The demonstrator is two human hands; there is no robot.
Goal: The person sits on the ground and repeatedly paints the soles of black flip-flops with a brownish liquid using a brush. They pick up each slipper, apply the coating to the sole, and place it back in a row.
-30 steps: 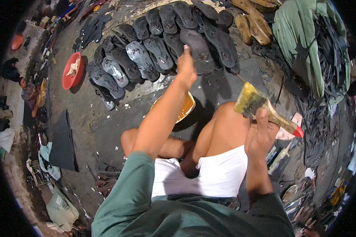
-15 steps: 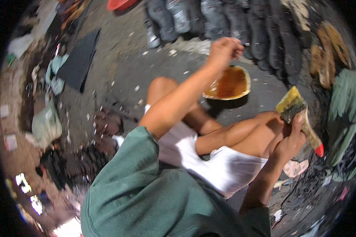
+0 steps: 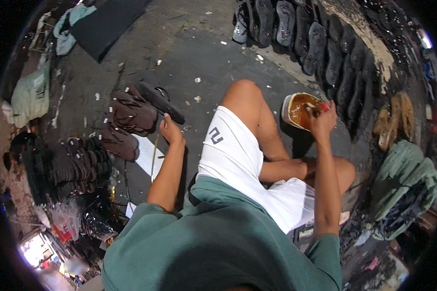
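My left hand (image 3: 172, 131) is at the left, closed on the near end of a black flip-flop (image 3: 161, 101), with the thumb on top. The flip-flop is tilted beside a cluster of dark brown flip-flops (image 3: 131, 114). In front of my right knee, my right hand (image 3: 324, 120) is closed around a brush (image 3: 324, 106), whose red handle tip shows. The brush's bristle end is down in a pale-rimmed bowl (image 3: 285, 112) of amber, glue-like liquid (image 3: 299, 110). The bristles cannot be made out.
Rows of dark soles (image 3: 317, 46) lie beyond the bowl to the right. Tan soles (image 3: 395, 119) and a green cloth heap (image 3: 405, 179) are at far right. Stacked dark footwear (image 3: 68, 167) stands at left, near a white sheet (image 3: 148, 157). A black sheet (image 3: 104, 26) lies far left.
My left hand has gone from above the bowl to the flip-flop at left and grips it. My right hand has moved the brush from beside my knee into the bowl. The view has shifted.
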